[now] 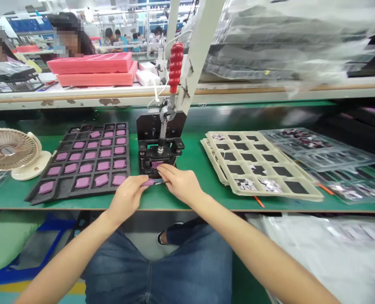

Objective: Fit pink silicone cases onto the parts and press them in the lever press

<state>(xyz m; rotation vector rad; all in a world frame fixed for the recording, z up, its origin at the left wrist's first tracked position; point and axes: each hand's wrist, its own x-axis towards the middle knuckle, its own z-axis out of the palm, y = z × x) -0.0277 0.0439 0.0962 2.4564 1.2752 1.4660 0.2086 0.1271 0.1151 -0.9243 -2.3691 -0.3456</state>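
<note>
My left hand (127,195) is closed on a small purple piece (147,183) at its fingertips, just in front of the press. A thin dark item spans from that piece toward my right hand. My right hand (179,181) has its fingers pressed together at the front of the black press (160,145), touching or close to a purple part (156,164) in it; what they grip is too small to make out. The red lever handle (176,67) of the press stands upright. To the left, a black foam tray (60,185) holds several purple parts (86,168).
A small fan (9,150) stands at the far left. Cream trays (231,169) with small pieces lie at the right, beside clear trays (320,156). Pink foam trays (92,69) and stacked plastic-wrapped trays (263,42) sit on the shelf. People are in the background.
</note>
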